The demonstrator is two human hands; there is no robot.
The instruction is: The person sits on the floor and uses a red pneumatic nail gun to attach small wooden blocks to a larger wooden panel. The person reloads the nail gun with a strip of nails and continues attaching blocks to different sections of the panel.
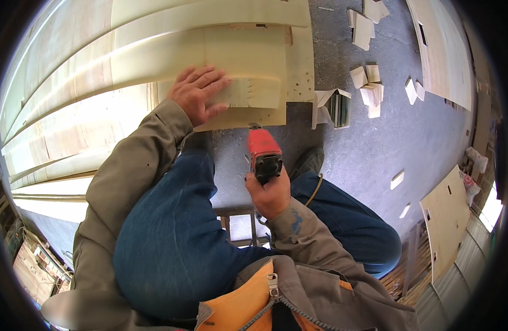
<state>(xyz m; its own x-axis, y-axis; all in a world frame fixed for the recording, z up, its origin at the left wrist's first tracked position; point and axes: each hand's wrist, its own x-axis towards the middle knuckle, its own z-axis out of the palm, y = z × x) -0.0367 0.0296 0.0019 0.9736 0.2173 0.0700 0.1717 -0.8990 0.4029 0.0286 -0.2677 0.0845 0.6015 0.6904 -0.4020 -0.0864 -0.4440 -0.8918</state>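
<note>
My left hand lies flat on a thin, pale plywood strip, its fingers spread near the strip's front edge. A row of small staple-like marks runs across a short wood piece just right of that hand. My right hand is wrapped round the handle of a red and black staple gun. The gun's nose points away from me, close to the front edge of the plywood. Whether the nose touches the wood, I cannot tell. A thin yellowish air hose runs by my right knee.
Long, slightly bowed plywood sheets are stacked at the left. On the grey floor lie loose wood blocks and an open box of dark strips. Plywood panels stand at the right, and a metal frame shows between my legs.
</note>
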